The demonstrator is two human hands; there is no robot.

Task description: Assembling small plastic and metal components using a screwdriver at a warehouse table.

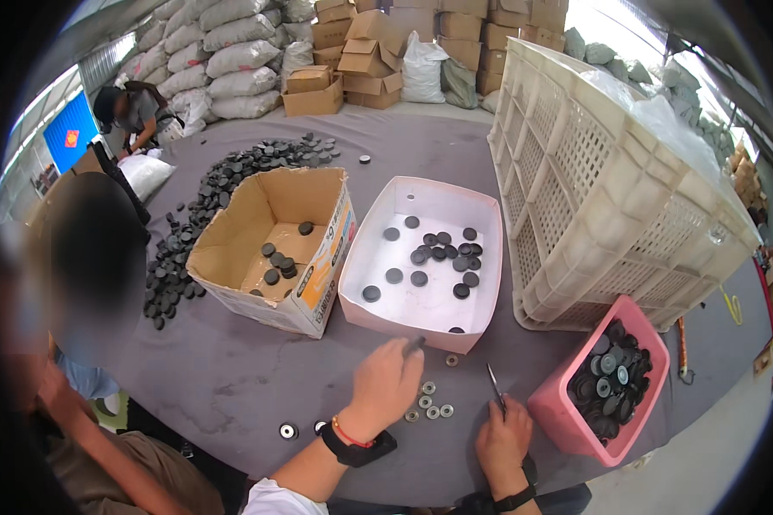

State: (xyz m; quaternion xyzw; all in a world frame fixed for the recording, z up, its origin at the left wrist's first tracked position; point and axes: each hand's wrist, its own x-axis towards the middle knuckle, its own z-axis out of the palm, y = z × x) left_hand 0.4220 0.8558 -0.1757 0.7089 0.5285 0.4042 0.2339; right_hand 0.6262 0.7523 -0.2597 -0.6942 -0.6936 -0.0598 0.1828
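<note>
My left hand (385,384) is closed on a small black disc (414,346), just in front of the near wall of a white box (378,323). Several black round pieces lie inside that box. A slim pointed metal tool (495,383) sticks up from my right hand (502,436), which is wrapped round its lower end. Between the hands are several small metal rings (426,402) on the grey cloth. One more metal ring (452,360) lies closer to the white box. A black-rimmed disc (289,431) rests left of my left wrist.
A pink bin (551,401) full of dark discs stands at right, below a tall plastic crate (524,292). Left of the white box is a cardboard box (232,311) with a few discs. Behind it spreads a pile of black discs (223,184). A person (94,257) sits at left.
</note>
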